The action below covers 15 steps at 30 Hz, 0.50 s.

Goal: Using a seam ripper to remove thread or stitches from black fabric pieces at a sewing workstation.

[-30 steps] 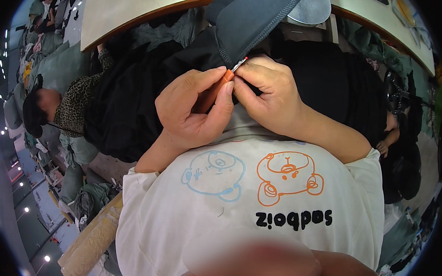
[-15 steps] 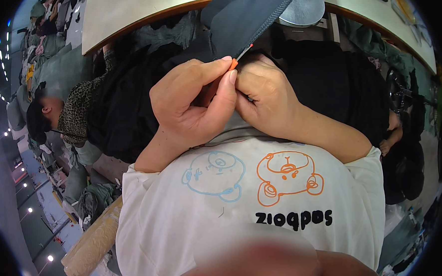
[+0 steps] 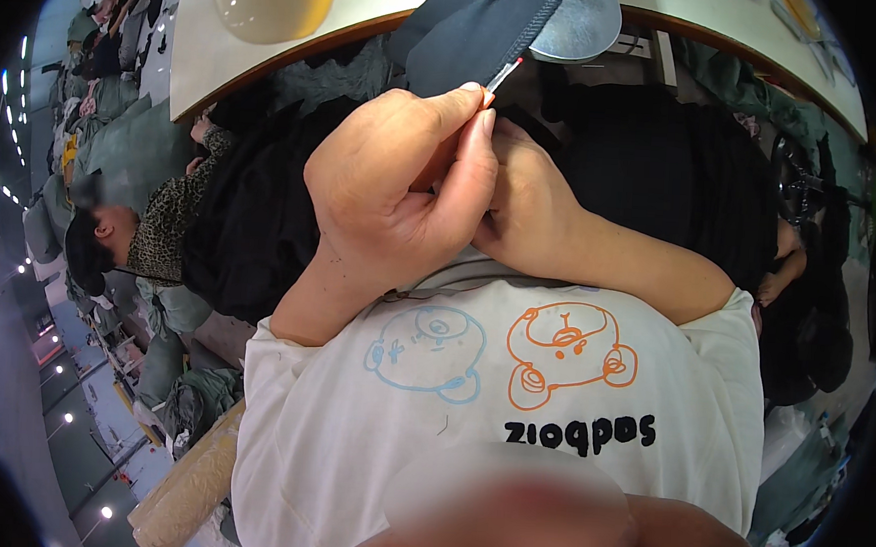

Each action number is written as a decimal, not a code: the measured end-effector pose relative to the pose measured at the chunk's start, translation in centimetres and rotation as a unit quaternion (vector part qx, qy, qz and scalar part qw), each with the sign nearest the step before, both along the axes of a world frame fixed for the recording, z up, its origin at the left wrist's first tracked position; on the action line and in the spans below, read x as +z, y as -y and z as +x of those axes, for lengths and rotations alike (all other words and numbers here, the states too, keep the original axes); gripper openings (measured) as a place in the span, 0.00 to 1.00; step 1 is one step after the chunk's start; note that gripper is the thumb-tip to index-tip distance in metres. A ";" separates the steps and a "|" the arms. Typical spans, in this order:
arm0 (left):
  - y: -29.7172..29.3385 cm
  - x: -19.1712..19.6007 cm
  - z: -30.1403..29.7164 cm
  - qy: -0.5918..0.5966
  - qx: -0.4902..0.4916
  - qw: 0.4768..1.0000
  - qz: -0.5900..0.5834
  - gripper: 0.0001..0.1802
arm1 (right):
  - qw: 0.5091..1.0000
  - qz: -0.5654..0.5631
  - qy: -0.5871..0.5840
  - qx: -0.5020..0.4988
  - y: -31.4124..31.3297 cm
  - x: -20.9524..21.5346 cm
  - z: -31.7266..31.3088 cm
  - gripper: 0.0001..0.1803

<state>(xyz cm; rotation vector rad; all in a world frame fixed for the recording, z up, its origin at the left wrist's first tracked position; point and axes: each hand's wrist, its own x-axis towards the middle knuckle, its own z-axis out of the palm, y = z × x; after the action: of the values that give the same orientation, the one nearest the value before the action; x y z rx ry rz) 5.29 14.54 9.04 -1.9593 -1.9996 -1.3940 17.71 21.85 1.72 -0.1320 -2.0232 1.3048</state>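
A small seam ripper (image 3: 505, 74) with an orange handle, metal shaft and red tip is pinched between the thumb and forefinger of my left hand (image 3: 398, 177). Its tip points up and right, against the seamed edge of a dark blue-grey piece of fabric (image 3: 460, 39). My right hand (image 3: 536, 194) is closed beside and partly behind the left one, with its fingers curled at the lower end of that fabric. My left hand covers the right fingertips. From the hands the fabric runs up over the table's edge.
Ahead is a pale table (image 3: 373, 3) with a brown edge. A round metal plate (image 3: 578, 28) and a yellowish translucent container (image 3: 272, 2) are at it. Black cloth (image 3: 652, 166) lies beyond my hands. A person in a leopard-print sleeve (image 3: 168, 225) is at left.
Both hands have shifted slightly up and right with the seam ripper. The view has moved a little, bringing more of the yellowish container into sight.
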 end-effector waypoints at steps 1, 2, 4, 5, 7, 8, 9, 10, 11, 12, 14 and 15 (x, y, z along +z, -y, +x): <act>-0.2 0.2 0.0 -0.002 -0.002 1.000 0.000 0.09 | 1.000 -0.009 -0.003 -0.005 0.1 0.1 0.0 0.09; -0.4 0.3 0.0 -0.005 -0.003 1.000 -0.001 0.08 | 1.000 -0.008 0.004 -0.005 0.2 0.1 0.0 0.09; -0.6 0.4 0.0 -0.010 -0.009 1.000 0.006 0.08 | 1.000 -0.007 0.017 -0.004 0.4 0.0 0.0 0.09; -0.7 0.4 0.0 -0.013 -0.012 1.000 0.010 0.07 | 1.000 0.007 0.012 -0.005 0.5 -0.2 0.0 0.09; -1.1 0.7 0.2 -0.027 -0.010 1.000 0.009 0.07 | 0.999 0.034 0.002 -0.005 0.6 -0.7 -0.2 0.09; -1.3 0.8 0.3 -0.034 -0.009 0.999 0.008 0.07 | 1.000 0.029 0.011 0.001 0.6 -0.9 -0.3 0.08; -1.5 0.9 0.4 -0.034 -0.007 0.999 0.005 0.07 | 0.999 0.025 0.020 0.007 0.7 -1.0 -0.3 0.07; -1.7 0.9 0.6 -0.035 -0.005 0.999 0.003 0.07 | 0.999 0.020 0.029 0.014 0.6 -1.2 -0.4 0.07; -2.0 0.9 0.7 -0.036 -0.003 0.999 0.000 0.08 | 0.999 0.028 0.028 0.010 0.5 -1.3 -0.3 0.06; -2.3 0.9 0.8 -0.040 -0.001 0.999 0.002 0.08 | 0.999 0.035 0.027 0.007 0.4 -1.4 -0.2 0.06; -2.9 0.9 1.0 -0.048 0.002 0.999 0.005 0.08 | 0.999 0.037 0.028 0.005 0.3 -1.6 -0.2 0.06; -3.3 0.9 1.0 -0.054 -0.001 0.998 0.010 0.08 | 0.999 0.031 0.029 0.006 0.3 -1.7 -0.1 0.05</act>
<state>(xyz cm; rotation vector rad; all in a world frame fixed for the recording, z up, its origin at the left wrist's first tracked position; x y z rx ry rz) 6.26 17.80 9.93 -1.9846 -1.9305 -1.2729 17.60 21.52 0.04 -0.1311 -2.1144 1.2576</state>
